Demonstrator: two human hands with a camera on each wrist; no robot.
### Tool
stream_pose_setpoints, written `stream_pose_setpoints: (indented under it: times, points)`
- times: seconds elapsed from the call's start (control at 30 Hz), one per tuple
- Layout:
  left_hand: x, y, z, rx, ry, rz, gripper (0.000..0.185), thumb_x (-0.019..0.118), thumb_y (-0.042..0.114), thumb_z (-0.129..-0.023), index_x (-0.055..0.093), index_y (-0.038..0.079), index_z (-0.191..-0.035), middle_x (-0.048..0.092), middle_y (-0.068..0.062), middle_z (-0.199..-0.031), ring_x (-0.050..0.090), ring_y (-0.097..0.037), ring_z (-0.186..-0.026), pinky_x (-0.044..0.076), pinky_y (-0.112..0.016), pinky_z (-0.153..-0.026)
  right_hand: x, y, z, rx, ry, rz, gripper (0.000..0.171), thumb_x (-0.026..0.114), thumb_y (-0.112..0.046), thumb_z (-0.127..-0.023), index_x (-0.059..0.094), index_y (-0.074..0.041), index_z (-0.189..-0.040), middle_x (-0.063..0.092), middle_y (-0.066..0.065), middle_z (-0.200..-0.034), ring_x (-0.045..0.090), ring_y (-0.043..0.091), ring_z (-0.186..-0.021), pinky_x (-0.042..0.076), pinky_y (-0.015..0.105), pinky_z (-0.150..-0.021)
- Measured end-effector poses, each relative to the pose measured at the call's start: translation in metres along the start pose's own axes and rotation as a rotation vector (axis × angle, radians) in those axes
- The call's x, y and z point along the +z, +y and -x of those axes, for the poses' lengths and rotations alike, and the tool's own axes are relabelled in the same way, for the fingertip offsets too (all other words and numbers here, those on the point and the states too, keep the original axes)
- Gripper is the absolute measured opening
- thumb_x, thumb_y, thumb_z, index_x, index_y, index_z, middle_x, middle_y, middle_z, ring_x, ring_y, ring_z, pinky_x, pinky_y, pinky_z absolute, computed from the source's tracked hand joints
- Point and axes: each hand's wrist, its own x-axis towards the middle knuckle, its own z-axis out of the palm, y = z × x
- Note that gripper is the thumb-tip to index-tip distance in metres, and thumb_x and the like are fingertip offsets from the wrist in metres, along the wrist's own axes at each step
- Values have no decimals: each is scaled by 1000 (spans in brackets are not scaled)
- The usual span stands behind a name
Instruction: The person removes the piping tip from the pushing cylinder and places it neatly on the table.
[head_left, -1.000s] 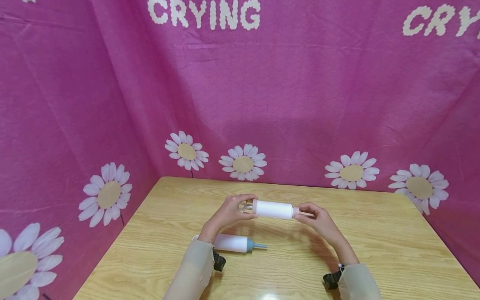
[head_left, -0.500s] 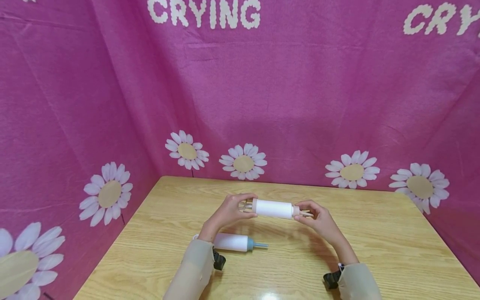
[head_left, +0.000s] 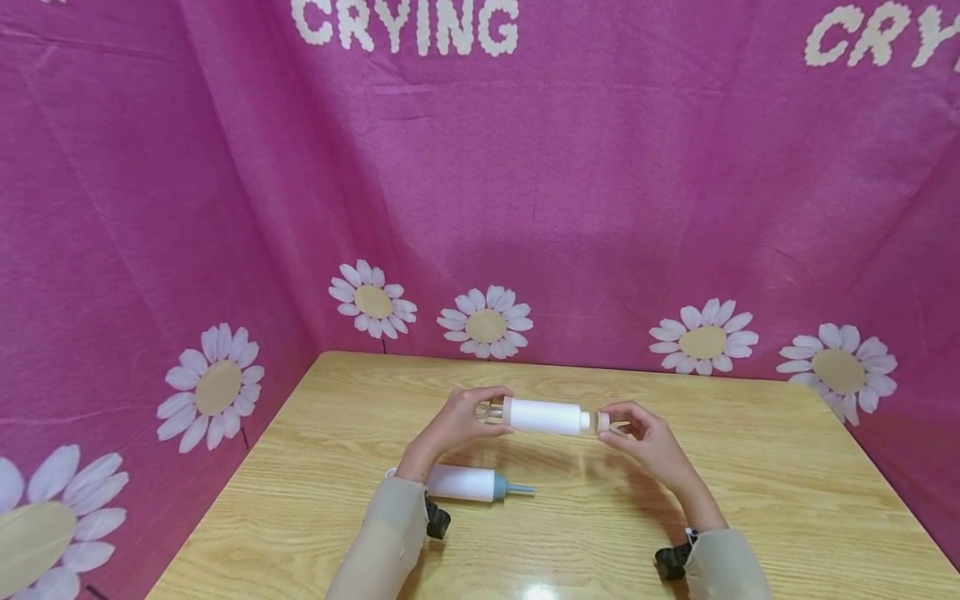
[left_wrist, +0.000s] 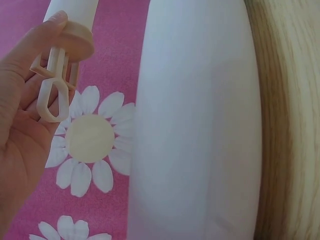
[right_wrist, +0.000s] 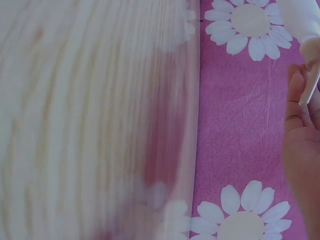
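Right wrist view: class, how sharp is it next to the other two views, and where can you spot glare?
Right wrist view: the wooden table is smeared and washed out. Left wrist view: the near white tube looms soft, the beige handle sharper. Head view: sharp, with a glare spot low on the table.

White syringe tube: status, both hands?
Left hand grips plunger end; right hand pinches nozzle tip. White syringe tube held level above table. Second syringe lies underneath, clear.
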Motion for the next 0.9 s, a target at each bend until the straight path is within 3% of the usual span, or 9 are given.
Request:
stream_pose_setpoints:
  times: [0.17, 0.47, 0.9]
  points:
    - [1, -2, 0, -34, -17, -10, 52, 82, 23, -79, 64, 14, -127, 70, -5, -122, 67, -16, -105, 55, -34, -95, -2, 1, 2, -13, -3, -20, 36, 72, -10, -88, 60, 0, -121, 66, -10, -105, 59, -7, -96, 52, 14, -84]
    - [4, -3, 2, -123, -114, -62, 48, 79, 23, -83, 63, 14, -128, 70, -3, -121, 64, -15, -106, 53, -34, -96, -2, 4, 3, -14, 3, -11, 35, 71, -10, -89, 61, -1, -121, 67, 3, -107, 59, -4, -96, 52, 15, -83]
    - [11, -12, 4, -163, -184, -79, 48, 79, 23, -83, 64, 7, -125, 70, -3, -111, 59, -12, -96, 52, -28, -87, -2, 7, 2, -18, 0, -5, 34, 72, -11, -89, 61, 0, -119, 65, -10, -101, 60, -4, -93, 52, 14, -83]
